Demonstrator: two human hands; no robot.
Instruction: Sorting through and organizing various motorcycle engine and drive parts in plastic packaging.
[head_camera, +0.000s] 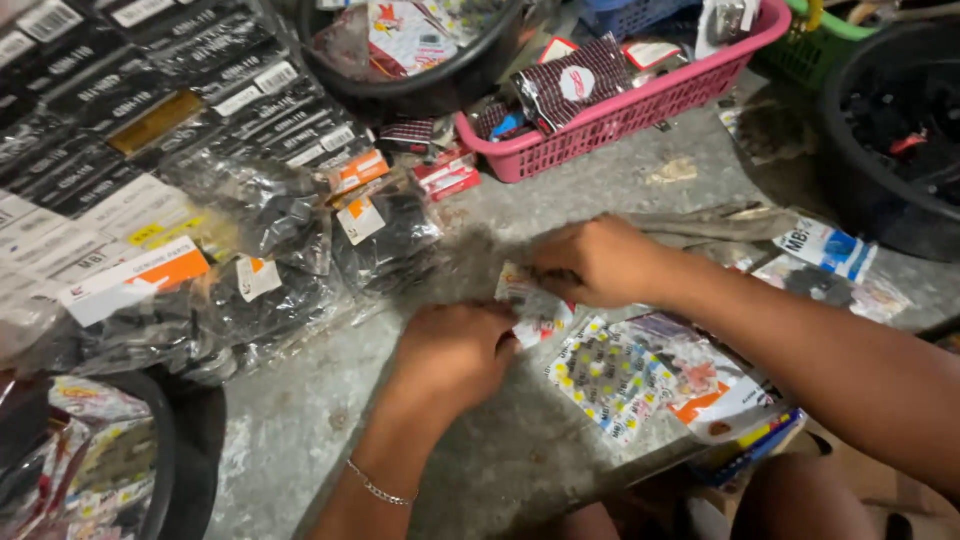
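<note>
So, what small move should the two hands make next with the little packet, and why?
Probably lay the small printed plastic packet onto the pile of similar printed packets beside it. Both the left hand and right hand pinch it just above the grey metal table, near that pile.

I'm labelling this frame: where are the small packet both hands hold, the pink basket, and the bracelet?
small packet (540, 315): head view, printed face between the hands.
pink basket (640, 112): head view, front wall.
bracelet (378, 490): head view, chain on left wrist.

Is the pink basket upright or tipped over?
Upright: the pink basket stands on the table, its open top up, with packets inside.
</note>
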